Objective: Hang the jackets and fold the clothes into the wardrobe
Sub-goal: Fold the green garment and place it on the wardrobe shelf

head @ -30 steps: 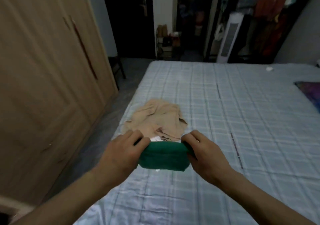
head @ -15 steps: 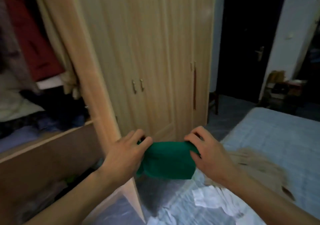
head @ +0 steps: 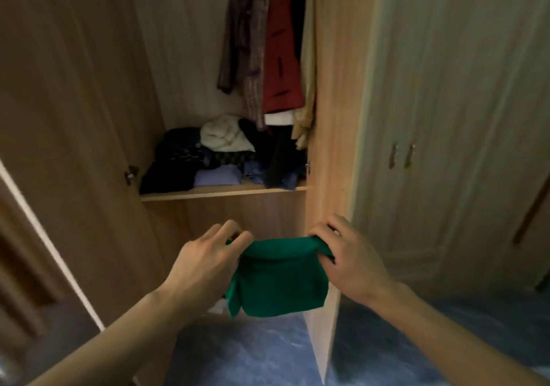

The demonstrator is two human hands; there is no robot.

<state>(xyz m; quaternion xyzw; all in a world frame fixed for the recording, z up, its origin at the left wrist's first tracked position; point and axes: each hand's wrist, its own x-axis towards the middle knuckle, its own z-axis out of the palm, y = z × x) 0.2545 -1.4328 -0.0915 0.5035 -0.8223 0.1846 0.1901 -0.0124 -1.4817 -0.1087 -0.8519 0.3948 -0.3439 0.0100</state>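
The left hand [head: 208,262] and the right hand [head: 352,263] each pinched an upper corner of the folded green garment [head: 278,284], fingers [head: 230,230] curled round its top edge; held at both ends like this, the cloth hung flat between them, which I judge kept the fold from slipping open; it hung in the air before the open wardrobe [head: 330,117], lower than the shelf [head: 223,194] and touching neither shelf nor floor; the shelf carried a pile of folded clothes [head: 190,165], dark and blue with a cream knit on top, while the jackets [head: 279,58] hung above it toward the right, against the partition; that left room over the pile's left side, so the garment would probably need lifting above the shelf edge and laying there; the loose flap at its lower left corner might catch on that edge.
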